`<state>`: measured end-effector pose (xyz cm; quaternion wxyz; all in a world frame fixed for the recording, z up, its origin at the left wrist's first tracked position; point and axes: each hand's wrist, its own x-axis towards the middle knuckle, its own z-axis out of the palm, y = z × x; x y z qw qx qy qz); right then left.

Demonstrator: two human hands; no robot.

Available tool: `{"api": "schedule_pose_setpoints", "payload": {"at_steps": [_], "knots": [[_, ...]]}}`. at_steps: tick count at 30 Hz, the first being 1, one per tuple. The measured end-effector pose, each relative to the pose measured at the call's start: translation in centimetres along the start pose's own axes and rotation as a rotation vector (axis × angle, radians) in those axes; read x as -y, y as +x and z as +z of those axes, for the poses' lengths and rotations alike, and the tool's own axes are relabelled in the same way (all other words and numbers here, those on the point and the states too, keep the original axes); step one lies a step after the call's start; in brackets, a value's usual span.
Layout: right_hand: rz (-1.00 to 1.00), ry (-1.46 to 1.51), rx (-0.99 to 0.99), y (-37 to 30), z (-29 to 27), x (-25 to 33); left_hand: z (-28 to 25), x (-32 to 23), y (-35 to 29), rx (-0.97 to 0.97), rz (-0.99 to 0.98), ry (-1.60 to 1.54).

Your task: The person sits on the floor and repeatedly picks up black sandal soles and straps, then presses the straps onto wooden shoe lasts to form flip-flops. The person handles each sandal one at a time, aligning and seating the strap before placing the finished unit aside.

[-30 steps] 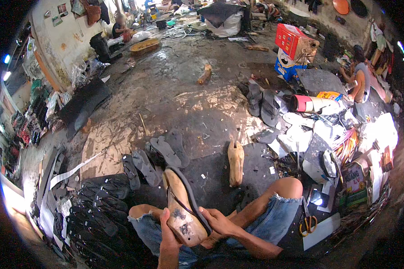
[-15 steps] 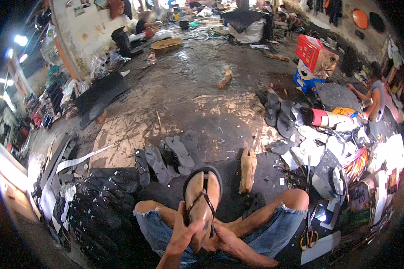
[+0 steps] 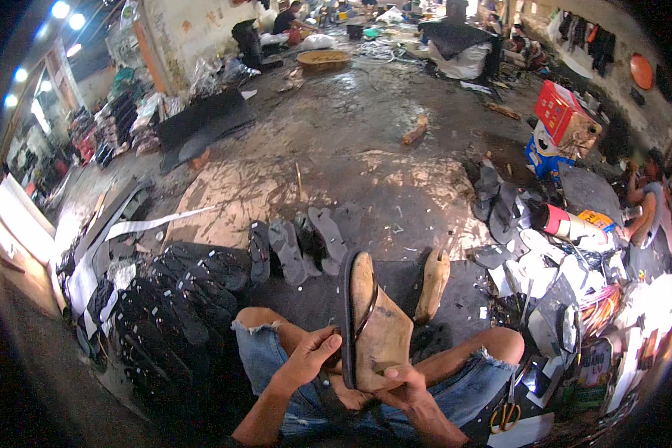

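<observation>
A wooden shoe last (image 3: 384,332) stands tilted above my crossed legs, turned so that its side shows. A black flip-flop sandal (image 3: 349,321) is fitted on it, its sole along the last's left side and its thin dark strap across the wood. My right hand (image 3: 403,384) grips the last at its lower end, thumb on the wood. My left hand (image 3: 313,357) is closed beside the sole, thumb against curled fingers; whatever it pinches there is hidden. A second wooden last (image 3: 432,286) lies on the dark mat just beyond, to the right.
Dark sandals (image 3: 295,246) stand in a row ahead, with a heap of black sandals (image 3: 179,306) at left. Scissors (image 3: 505,415) lie by my right knee. Scraps and a red-and-blue box (image 3: 564,123) are on the right, near a seated person (image 3: 646,198).
The last with its sandal has turned from showing its strapped front to showing its side. My right hand has come onto the last's lower end; my left has shifted beside the sole. The view has swung left.
</observation>
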<state>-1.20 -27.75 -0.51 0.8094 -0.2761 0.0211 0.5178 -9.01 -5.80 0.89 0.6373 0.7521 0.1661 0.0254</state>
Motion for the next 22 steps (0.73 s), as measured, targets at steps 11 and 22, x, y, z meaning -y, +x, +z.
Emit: {"api": "schedule_pose_setpoints", "payload": {"at_steps": [11, 22], "knots": [[-0.445, -0.845, 0.043, 3.4, 2.9, -0.3, 2.8, 6.5, 0.7, -0.016, -0.15, -0.81], [-0.216, -0.5, -0.093, 1.7, 1.5, -5.2, -10.7, 7.3, 3.1, -0.626, -0.126, 0.24]]}}
